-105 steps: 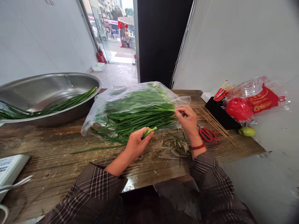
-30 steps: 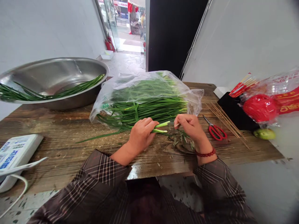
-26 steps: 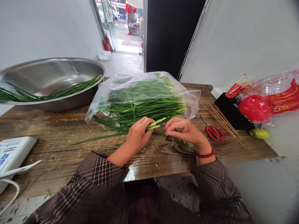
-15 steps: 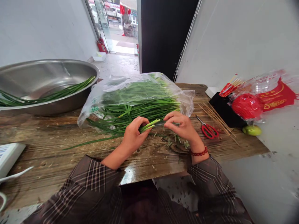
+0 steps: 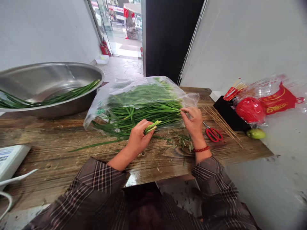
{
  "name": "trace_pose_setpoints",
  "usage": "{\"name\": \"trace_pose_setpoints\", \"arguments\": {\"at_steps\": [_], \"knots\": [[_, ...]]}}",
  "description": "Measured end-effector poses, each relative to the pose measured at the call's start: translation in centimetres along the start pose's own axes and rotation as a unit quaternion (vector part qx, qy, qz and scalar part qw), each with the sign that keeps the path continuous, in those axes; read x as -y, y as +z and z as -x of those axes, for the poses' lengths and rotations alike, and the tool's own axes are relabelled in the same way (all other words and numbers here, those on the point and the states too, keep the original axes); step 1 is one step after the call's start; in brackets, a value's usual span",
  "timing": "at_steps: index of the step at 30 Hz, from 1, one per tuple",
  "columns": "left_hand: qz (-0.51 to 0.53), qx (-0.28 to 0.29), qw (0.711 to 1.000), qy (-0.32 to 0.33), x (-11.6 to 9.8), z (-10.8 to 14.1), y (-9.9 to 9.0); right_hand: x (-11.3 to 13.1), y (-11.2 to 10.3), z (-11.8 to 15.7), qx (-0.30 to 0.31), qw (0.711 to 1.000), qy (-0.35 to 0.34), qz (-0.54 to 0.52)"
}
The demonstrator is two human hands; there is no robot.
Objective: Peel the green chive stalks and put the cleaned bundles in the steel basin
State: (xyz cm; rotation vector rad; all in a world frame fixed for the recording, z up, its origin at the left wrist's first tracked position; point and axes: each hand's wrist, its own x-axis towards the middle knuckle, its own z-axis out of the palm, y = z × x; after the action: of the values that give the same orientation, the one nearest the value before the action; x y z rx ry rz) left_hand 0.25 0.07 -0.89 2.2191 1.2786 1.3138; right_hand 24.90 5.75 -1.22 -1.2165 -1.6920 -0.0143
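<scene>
My left hand (image 5: 141,135) is closed round a small bunch of garlic chives (image 5: 153,126), whose pale cut ends poke out to the right. My right hand (image 5: 193,121) pinches the stem ends of chives at the right side of the big heap (image 5: 146,111). That heap lies partly inside a clear plastic bag (image 5: 115,88), leaves toward the left. Trimmed scraps (image 5: 181,140) are scattered on the wooden table (image 5: 96,172) below my right hand. Red-handled scissors (image 5: 213,134) rest just right of my right wrist.
A large steel basin (image 5: 72,72) with some chives stands at the left. At the right are bamboo skewers (image 5: 222,124), a black box (image 5: 230,113), a red packet (image 5: 251,108) and a green fruit (image 5: 256,133). A white device (image 5: 14,159) with a cable sits at the left edge.
My right hand has moved up and away from the left hand's bunch to the stem ends of the heap. My left hand keeps its bunch in nearly the same place.
</scene>
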Motion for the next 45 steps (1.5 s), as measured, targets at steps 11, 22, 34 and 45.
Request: {"name": "trace_pose_setpoints", "arguments": {"at_steps": [11, 22, 34, 45], "knots": [[-0.018, -0.121, 0.992, 0.043, -1.4, 0.1, -1.1, 2.5, -1.3, 0.4, 0.103, 0.962, 0.02, -0.253], [-0.09, 0.099, 0.991, 0.013, -0.5, 0.0, -0.1, 4.0, 0.3, 1.4, 0.251, 0.9, 0.095, -0.345], [-0.137, 0.124, 0.982, -0.025, -0.7, 0.0, 0.3, 4.9, 1.3, 2.3, 0.249, 0.936, 0.005, -0.25], [-0.168, 0.083, 0.982, -0.014, -0.2, 0.0, -0.2, 2.8, -0.7, 1.4, 0.353, 0.924, -0.067, -0.127]]}}
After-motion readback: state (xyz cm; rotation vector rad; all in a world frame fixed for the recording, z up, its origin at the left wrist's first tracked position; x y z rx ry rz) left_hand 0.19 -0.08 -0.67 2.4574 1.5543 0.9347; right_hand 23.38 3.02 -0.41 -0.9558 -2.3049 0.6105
